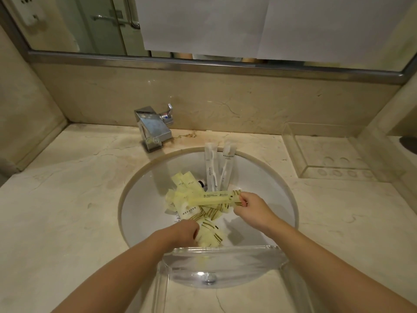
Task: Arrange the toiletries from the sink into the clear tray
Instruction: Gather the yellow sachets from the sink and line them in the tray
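A white round sink [266,177] holds a pile of pale yellow toiletry packets [182,195] and two white wrapped toothbrushes [211,166] leaning on its far wall. My right hand [250,208] pinches the right end of a long yellow box [212,198], held level above the pile. My left hand [186,231] is closed on a striped yellow packet [213,233] at the sink's near side. A clear tray [225,249] lies across the sink's front edge, just below both hands. A small dark-capped item [200,183] shows among the packets.
A chrome faucet [153,127] stands behind the sink at the left. A second clear tray [325,152] sits on the marble counter [67,199] at the right, by the side wall. A mirror [90,26] hangs above the backsplash.
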The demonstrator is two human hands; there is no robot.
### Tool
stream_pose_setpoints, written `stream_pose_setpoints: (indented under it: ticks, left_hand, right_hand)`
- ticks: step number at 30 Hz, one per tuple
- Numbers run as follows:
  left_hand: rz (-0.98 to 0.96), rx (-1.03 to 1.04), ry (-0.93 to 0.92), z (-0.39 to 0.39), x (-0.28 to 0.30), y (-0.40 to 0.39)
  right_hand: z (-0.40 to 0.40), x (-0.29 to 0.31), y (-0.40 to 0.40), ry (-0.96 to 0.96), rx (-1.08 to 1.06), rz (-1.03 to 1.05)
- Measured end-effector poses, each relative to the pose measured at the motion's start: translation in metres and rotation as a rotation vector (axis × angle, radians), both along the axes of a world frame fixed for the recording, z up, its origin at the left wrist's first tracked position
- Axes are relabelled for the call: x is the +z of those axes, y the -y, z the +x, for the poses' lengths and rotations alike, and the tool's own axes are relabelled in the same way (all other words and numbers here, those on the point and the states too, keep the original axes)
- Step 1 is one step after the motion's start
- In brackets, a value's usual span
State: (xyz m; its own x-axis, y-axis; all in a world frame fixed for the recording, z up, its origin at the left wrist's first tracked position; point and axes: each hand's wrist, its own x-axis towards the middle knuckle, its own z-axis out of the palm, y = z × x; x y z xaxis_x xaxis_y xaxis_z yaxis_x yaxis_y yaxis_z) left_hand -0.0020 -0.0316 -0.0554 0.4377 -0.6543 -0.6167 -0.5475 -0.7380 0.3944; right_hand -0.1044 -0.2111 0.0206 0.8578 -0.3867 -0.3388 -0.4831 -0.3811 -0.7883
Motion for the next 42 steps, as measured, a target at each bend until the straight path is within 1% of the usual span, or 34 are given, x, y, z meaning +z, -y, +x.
stream_pose_setpoints:
  ticks: [4,6,9,12,15,17,19,21,22,23,25,27,29,30,33,35,38,40,42]
  left_hand:
    - [-0.165,0.186,0.004,0.01,0.018,-0.014]
    - [-0.249,0.308,0.028,0.013,0.036,-0.018]
    - [-0.378,0.452,0.125,0.011,0.066,-0.017]
    - [-0.4,0.473,0.264,-0.003,0.099,-0.008]
    - [-0.418,0.414,0.314,-0.026,0.13,0.003]
    - [-0.471,0.332,0.276,-0.04,0.15,0.007]
    - [-0.541,0.258,0.156,-0.049,0.168,0.005]
    - [-0.516,0.212,0.054,-0.052,0.182,-0.003]
    - [-0.482,0.227,0.039,-0.052,0.185,-0.008]
    - [-0.469,0.267,0.045,-0.051,0.187,-0.012]
    - [-0.527,0.4,0.019,-0.05,0.187,-0.019]
    - [-0.636,0.511,-0.147,-0.052,0.188,-0.024]
    - [-0.696,0.536,-0.289,-0.058,0.189,-0.027]
    - [-0.694,0.51,-0.289,-0.061,0.189,-0.03]
    - [-0.603,0.429,-0.204,-0.073,0.184,-0.037]
    - [-0.531,0.417,-0.216,-0.078,0.176,-0.044]
    - [-0.385,0.306,-0.214,-0.082,0.168,-0.056]
    - [-0.274,0.197,-0.137,-0.087,0.163,-0.063]
    - [-0.174,0.101,-0.042,-0.093,0.159,-0.069]
  right_hand:
    - [-0.002,0.018,-0.006,0.142,-0.101,-0.015]
    - [-0.002,0.029,-0.01,0.185,-0.17,0.088]
    - [0.0,0.041,-0.019,0.153,-0.283,0.278]
    - [-0.002,0.049,-0.037,0.147,-0.237,0.417]
    - [-0.004,0.058,-0.057,0.216,-0.179,0.491]
    - [-0.005,0.065,-0.066,0.278,-0.212,0.547]
    - [-0.007,0.071,-0.068,0.304,-0.247,0.552]
    - [-0.014,0.079,-0.064,0.3,-0.247,0.519]
    - [-0.018,0.082,-0.06,0.287,-0.229,0.503]
    - [-0.022,0.087,-0.057,0.264,-0.195,0.498]
    - [-0.031,0.095,-0.053,0.19,-0.064,0.474]
    - [-0.04,0.101,-0.05,0.093,0.095,0.432]
    - [-0.046,0.104,-0.049,-0.01,0.22,0.4]
    - [-0.049,0.104,-0.05,-0.057,0.265,0.374]
    - [-0.057,0.099,-0.057,-0.156,0.356,0.267]
    - [-0.063,0.096,-0.061,-0.18,0.398,0.203]
    - [-0.075,0.09,-0.064,-0.236,0.468,-0.013]
    - [-0.084,0.085,-0.065,-0.283,0.521,-0.129]
    - [-0.092,0.079,-0.067,-0.305,0.547,-0.176]
